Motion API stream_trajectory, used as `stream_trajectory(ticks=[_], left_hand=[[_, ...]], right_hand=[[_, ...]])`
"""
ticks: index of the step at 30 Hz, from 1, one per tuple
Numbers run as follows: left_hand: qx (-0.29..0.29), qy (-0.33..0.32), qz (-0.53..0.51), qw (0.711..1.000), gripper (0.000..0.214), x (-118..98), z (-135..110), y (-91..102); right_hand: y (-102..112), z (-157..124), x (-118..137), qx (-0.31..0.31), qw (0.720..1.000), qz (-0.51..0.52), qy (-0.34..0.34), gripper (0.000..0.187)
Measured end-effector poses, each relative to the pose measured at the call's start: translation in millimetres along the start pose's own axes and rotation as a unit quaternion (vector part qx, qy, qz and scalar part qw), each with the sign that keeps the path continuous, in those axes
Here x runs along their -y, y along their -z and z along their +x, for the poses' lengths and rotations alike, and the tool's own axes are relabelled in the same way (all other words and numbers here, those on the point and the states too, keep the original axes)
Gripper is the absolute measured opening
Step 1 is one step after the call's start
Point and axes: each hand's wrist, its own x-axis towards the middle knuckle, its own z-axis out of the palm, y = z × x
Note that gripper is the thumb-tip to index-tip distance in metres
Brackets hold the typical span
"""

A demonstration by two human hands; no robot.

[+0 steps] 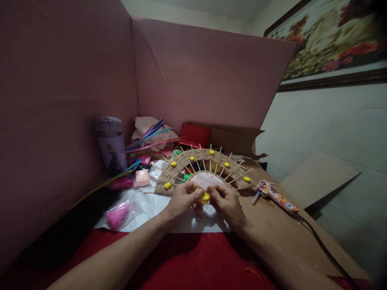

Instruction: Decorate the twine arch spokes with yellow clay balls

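Between my two hands is a lump of yellow modelling clay (205,197), pinched by the fingers of both. My left hand (184,197) grips it from the left with thumb and bent fingers. From the other side, my right hand (225,200) presses fingertips against it. Just beyond lies a half-round fan (199,155), woven of brown twine over thin wooden sticks that poke out along its curve. Several yellow clay dots (211,152) sit spaced along the woven band. A pale patterned half-disc (204,179) forms its inner middle, partly hidden by my hands.
A flowered glue gun (276,195) with a black cord lies on the right. To the left are a purple tumbler (111,145), pipe cleaners (154,133) and clay packets, one bright pink (117,215). White paper (145,207) lies beneath; pink panels stand behind.
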Motion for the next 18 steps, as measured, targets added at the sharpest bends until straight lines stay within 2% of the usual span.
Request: stream_trajectory(ticks=[6,11,14,18], left_hand=[[-0.013,0.005,0.005,1.0,0.041,-0.8,-1.0,-2.9],[0.004,0.018,-0.017,1.0,0.041,1.1,-1.3,-3.0],[0.015,0.014,-0.011,1.0,0.039,3.0,-1.1,-1.5],[0.001,0.011,-0.013,1.0,0.038,3.4,-0.6,-1.1]], right_hand=[[0.0,0.4,1.0,-0.022,1.0,-0.005,0.006,0.038],[-0.6,1.0,0.7,-0.044,0.998,0.037,-0.023,0.037],[-0.7,1.1,0.4,-0.038,0.998,0.036,-0.022,0.039],[-0.5,1.3,-1.0,-0.027,1.0,0.014,-0.004,0.041]])
